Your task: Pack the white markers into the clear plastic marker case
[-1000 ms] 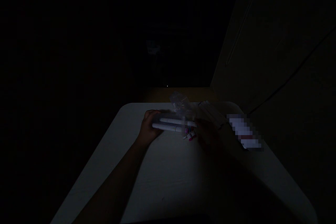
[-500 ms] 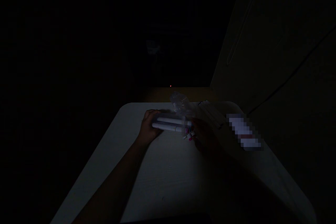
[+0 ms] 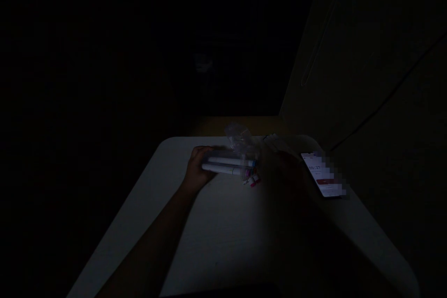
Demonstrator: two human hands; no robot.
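Observation:
My left hand (image 3: 197, 171) is wrapped round the closed end of a clear plastic case (image 3: 226, 154) lying sideways at the table's far side. White markers (image 3: 220, 168) show inside it, their coloured caps toward the right. A clear crumpled-looking flap or lid (image 3: 239, 135) stands up at the case's right end. A few capped ends (image 3: 254, 180), some pink, show at the case's lower right. To the right of the case, my right hand (image 3: 289, 167) is dark and blurred beside several loose white markers (image 3: 276, 142); its fingers cannot be made out.
A lit phone (image 3: 319, 172), its display partly pixelated, lies near the right edge of the pale table (image 3: 216, 223). A dark cable (image 3: 377, 109) runs along the wall at right, and a hanging cord (image 3: 310, 67) is behind. The room is very dark.
My right hand has moved right, away from the case's right end, to beside the loose markers. My left hand and the case have stayed in place.

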